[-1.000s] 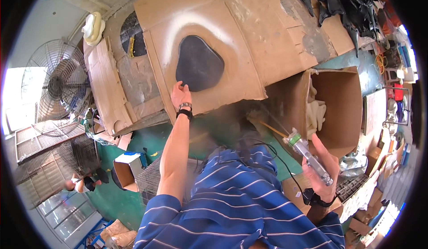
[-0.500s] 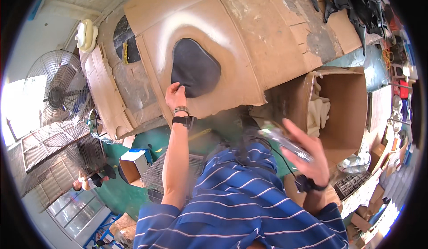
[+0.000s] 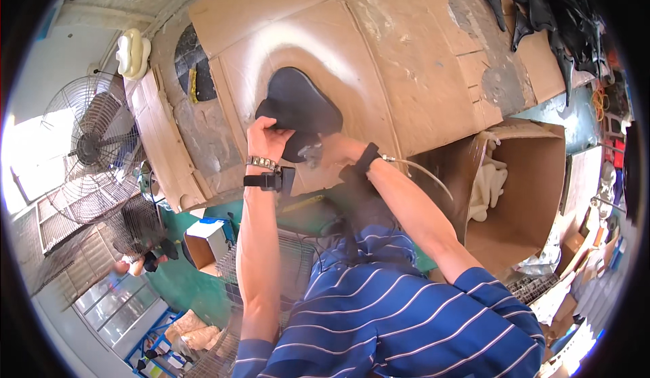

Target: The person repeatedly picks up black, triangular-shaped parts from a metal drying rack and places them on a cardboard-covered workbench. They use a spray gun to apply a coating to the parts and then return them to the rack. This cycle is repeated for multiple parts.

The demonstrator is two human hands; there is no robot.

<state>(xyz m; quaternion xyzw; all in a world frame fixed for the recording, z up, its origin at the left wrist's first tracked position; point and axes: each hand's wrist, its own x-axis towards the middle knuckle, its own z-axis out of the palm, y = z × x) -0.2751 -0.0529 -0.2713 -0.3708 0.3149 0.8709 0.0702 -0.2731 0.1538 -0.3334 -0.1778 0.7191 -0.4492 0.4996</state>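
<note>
A black, saddle-shaped cover [image 3: 301, 103] lies on brown cardboard, its wide end toward me. My left hand [image 3: 267, 141] pinches its near left edge, and that edge is lifted and folded. At the cover's near edge my right hand [image 3: 344, 151] is closed around a silver spray gun [image 3: 311, 154], smeared by motion. From behind the right wrist a pale hose [image 3: 426, 173] runs off to the right. A white sprayed band [image 3: 291, 36] arches over the cardboard beyond the cover.
An open cardboard box [image 3: 521, 202] with pale foam pieces [image 3: 489, 181] stands at the right. Black covers [image 3: 542, 12] hang at the far right. A large fan [image 3: 88, 148] stands at the left, and a wire rack [image 3: 261, 263] lies below the table edge.
My right hand has swung from the right, near the box, to the cover with the spray gun. My left hand has raised and folded the cover's near edge.
</note>
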